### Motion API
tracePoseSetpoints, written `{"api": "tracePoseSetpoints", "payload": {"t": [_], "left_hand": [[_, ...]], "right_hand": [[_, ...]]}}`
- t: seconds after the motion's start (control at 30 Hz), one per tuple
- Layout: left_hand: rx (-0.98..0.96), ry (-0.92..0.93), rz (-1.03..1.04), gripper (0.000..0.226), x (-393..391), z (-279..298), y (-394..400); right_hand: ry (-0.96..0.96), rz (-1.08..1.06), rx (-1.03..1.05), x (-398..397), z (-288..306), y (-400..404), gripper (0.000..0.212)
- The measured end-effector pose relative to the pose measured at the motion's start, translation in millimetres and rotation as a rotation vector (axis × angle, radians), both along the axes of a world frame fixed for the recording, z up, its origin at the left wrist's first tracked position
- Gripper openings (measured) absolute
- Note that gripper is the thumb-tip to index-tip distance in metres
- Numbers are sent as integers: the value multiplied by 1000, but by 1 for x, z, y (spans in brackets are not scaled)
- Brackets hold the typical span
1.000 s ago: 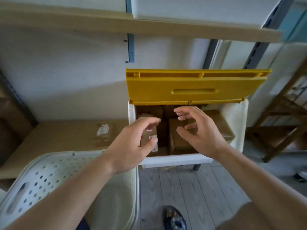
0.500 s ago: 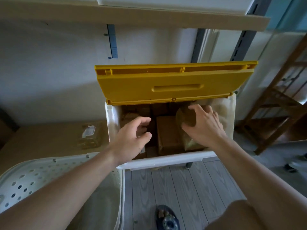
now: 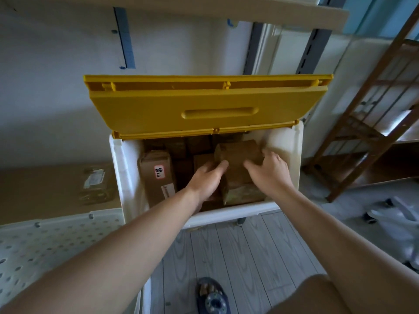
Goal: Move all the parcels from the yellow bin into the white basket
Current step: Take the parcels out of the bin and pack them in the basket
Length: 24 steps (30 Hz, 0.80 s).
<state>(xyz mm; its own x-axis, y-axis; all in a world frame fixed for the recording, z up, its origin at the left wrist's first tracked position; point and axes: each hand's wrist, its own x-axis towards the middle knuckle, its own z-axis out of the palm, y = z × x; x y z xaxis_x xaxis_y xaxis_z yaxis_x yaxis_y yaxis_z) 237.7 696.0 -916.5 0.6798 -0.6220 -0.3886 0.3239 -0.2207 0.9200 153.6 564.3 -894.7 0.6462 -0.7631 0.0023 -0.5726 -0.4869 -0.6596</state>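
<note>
Gripping a brown cardboard parcel with crumpled paper wrap [image 3: 240, 168] from both sides inside the white plastic bin with the raised yellow lid [image 3: 204, 109]: left hand [image 3: 207, 180] with fingers reaching onto its left face, right hand [image 3: 269, 172] with fingers curled over its right top edge. Judged to be the pick-up step of an early transfer, lift not yet made. Next move calling for raising the parcel over the bin's near white rim, swinging left and lowering into the white perforated plastic basket [image 3: 45, 245] just beside the bin at lower left. Holding several more brown parcels in the bin, among them a tall cardboard box with a pink-edged label [image 3: 156, 175] against the left wall, others packed behind under the lid's shade. Showing only its holed wall and rim, the basket; contents cannot be told. Lying apart on the pale shelf behind the basket, a flat brown packet with a white label [image 3: 95, 184].
</note>
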Motion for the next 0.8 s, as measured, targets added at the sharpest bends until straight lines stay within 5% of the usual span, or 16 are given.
{"api": "tracePoseSetpoints", "payload": {"t": [0.1, 0.23, 0.33, 0.47, 0.67, 0.8], "left_hand": [[-25, -20, -2, 57, -6, -5, 7], [-89, -22, -7, 58, -12, -6, 14], [-90, -83, -57, 72, -18, 3, 16], [-145, -163, -61, 49, -29, 17, 32], [-185, -177, 5, 40, -43, 31, 98], [-243, -326, 40, 39, -51, 43, 146]], "right_hand": [[-150, -17, 63, -1, 2, 4, 37], [-308, -27, 341, -6, 3, 13, 64], [-404, -57, 487, -12, 2, 17, 65], [-527, -77, 687, -23, 12, 26, 61], [-570, 126, 845, -41, 20, 62, 39], [-600, 315, 871, -38, 37, 92, 46]]}}
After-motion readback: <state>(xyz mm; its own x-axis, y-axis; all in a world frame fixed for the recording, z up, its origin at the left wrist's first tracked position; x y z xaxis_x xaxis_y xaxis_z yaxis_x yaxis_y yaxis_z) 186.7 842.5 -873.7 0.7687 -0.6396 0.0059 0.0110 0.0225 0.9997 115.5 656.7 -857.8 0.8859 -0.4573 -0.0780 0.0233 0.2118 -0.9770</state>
